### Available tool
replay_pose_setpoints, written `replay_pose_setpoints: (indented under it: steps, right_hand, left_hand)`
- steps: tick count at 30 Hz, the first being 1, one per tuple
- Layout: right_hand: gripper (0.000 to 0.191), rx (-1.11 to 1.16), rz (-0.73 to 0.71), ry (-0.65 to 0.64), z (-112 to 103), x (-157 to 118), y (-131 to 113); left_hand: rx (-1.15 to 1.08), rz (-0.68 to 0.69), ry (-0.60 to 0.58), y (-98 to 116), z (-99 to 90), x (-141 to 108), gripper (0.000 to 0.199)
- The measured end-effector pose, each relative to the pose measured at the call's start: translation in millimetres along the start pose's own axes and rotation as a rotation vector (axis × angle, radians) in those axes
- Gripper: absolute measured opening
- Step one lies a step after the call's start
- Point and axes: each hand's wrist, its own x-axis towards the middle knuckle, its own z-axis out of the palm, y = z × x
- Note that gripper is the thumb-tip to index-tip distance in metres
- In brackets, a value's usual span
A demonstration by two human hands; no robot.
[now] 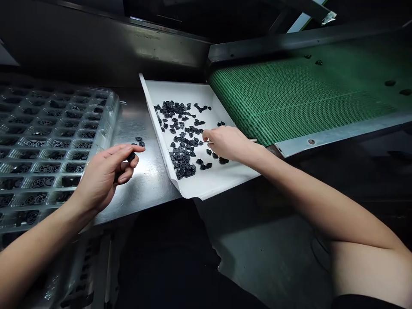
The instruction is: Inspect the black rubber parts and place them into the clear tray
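Note:
My left hand (pixel 111 174) is closed on small black parts (pixel 131 156), held above the metal table between the clear tray and the white tray. My right hand (pixel 225 142) reaches over the white tray (pixel 202 189), its fingers closed on a thin metal tool (pixel 252 140) whose shaft shows on both sides of the hand. Many small black parts (pixel 183 159) lie scattered and heaped in the white tray, mostly along its left side. A few more black parts (pixel 139 139) lie on the metal table (pixel 135 193) beside my left fingertips.
At the left, a clear plastic tray (pixel 111 107) with many compartments holds black wheel-like parts. A green mesh conveyor belt (pixel 273 94) adjoins the white tray on the right, with several black pieces on it. A metal wall (pixel 112 47) rises behind.

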Motion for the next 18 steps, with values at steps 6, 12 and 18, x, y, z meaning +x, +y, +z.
replay_pose_setpoints:
  steps: [6,12,18]
  right_hand:
    - [0.027,-0.148,0.063,-0.131,17.0,2.9,-9.4]
    - [0.036,-0.218,0.045,-0.155,26.6,6.9,-13.5]
    - [0.023,-0.183,-0.046,-0.12,30.6,13.0,-8.9]
  left_hand:
    - [-0.017,0.001,-0.04,-2.8,1.7,0.4,0.027]
    - [-0.05,0.023,-0.057,-7.8,1.3,3.0,0.026]
    - [-0.043,0.042,-0.04,-8.8,1.6,4.8,0.026]
